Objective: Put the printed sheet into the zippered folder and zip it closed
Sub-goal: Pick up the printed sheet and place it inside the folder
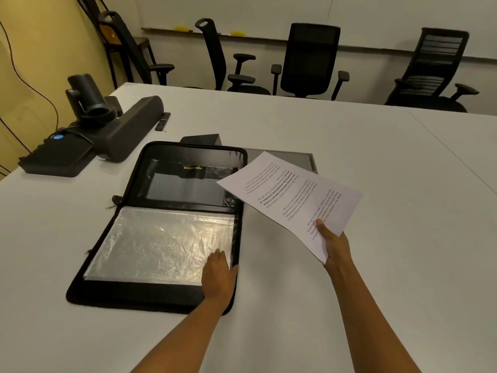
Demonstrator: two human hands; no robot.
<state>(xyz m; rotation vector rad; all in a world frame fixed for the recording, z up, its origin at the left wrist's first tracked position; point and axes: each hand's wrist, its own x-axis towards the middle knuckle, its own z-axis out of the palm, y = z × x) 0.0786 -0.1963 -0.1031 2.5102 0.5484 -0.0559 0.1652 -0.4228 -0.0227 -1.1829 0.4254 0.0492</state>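
**Inspector:** Status. The zippered folder (150, 294) lies open flat on the table (349, 135), with both halves exposed. The printed sheet (293, 195) is not in it. It is held in the air to the folder's right, with its far corner overhanging the right edge of the upper half.

**Clerk:** And the hands?

**Inspector:** The right hand (333, 243) has its grip clamped on the sheet's near corner, thumb on top. The left hand (217, 273) has its grip apart. Its fingers lie flat on the folder's near right corner, over the clear plastic sleeve (161, 243), and hold nothing.

**Clerk:** Risks from here?

**Inspector:** Three, in my judgement.
- **Creasing:** the sheet is held by one corner only, so it could sag and buckle when its leading edge meets the sleeve. I cannot tell which side of the sleeve opens, so a wrong approach is possible.
- **Snagging:** the sleeve film looks wrinkled and slack. The paper may snag rather than slide unless the left hand lifts the film.
- **Zipping:** any paper edge left past the folder's border could catch in the teeth. The zipper pull (116, 200) appears to sit at the left end of the spine, but it is too small to be certain.

**Clerk:** Anything nearby?

**Inspector:** A grey flat panel (295, 157) lies just behind the folder. It is unlikely to interfere.
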